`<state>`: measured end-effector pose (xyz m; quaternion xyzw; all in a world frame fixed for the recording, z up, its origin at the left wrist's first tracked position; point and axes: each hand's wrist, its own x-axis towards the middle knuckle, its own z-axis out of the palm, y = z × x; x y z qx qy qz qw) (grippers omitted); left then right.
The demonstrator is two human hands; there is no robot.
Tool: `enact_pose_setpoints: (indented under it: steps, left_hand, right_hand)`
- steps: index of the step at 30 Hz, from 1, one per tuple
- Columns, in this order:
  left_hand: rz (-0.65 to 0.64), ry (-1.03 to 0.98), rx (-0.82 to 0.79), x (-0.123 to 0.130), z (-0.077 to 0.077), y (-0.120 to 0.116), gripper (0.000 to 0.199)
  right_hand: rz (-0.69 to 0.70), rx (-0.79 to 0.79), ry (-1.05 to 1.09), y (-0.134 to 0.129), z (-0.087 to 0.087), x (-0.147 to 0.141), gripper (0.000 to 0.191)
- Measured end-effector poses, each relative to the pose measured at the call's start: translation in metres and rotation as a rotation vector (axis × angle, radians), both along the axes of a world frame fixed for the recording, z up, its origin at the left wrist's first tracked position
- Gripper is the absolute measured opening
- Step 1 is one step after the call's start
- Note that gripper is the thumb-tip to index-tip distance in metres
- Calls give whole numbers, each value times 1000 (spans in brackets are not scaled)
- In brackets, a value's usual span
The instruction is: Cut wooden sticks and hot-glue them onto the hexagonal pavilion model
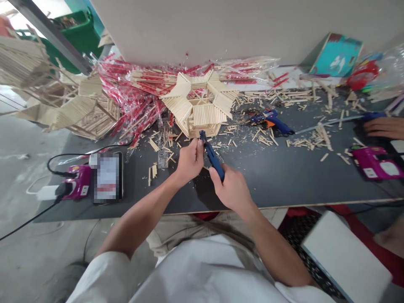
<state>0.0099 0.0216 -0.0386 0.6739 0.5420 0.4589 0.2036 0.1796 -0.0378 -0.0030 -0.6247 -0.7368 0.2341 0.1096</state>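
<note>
1. Wht plug [47,192] & blk cable: off table's L end, on floor.
2. Magenta unit [77,182]: nr L end, by near edge; cord runs along table.
3. Phone-like slab [109,176]: just R of unit; face blurred, can't tell more.
4. Large stick structure [69,105]: far-L corner, overhangs L end.
5. Red-printed stick packs [126,97]: heaped along far edge, touching structure.
6. Stick model [195,105]: mid-table, toward far edge, on loose sticks, just past hands.
7. L hand [189,162]: fingers closed at top of blue glue gun [212,158]; can't tell if a stick is pinched too.
8. R hand [232,189]: fingers wrapped round gun's lower end. Gun tilted, tip toward model. Both hands mid-table, working on gun, not touching model.
9. Open room: bare dark table [268,181] R of hands, back to near edge; sticks scattered past it.
10. 2nd glue gun [271,122]: lying R of model, orange trigger.
11. Teal board [336,54]: leaning at far-R corner.
12. 2nd magenta unit [377,163]: R end, nr another person's hand [383,128].
</note>
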Motion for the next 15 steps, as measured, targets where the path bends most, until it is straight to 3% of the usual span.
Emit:
enact_pose_setpoints:
  steps: [7, 15]
  left_hand:
    - [24, 26, -27, 2, 2, -1, 49]
    - [7, -106, -30, -1, 13, -3, 51]
  right_hand:
    - [13, 12, 4, 0, -1, 0, 48]
    - [-103, 151, 10, 0, -9, 2, 48]
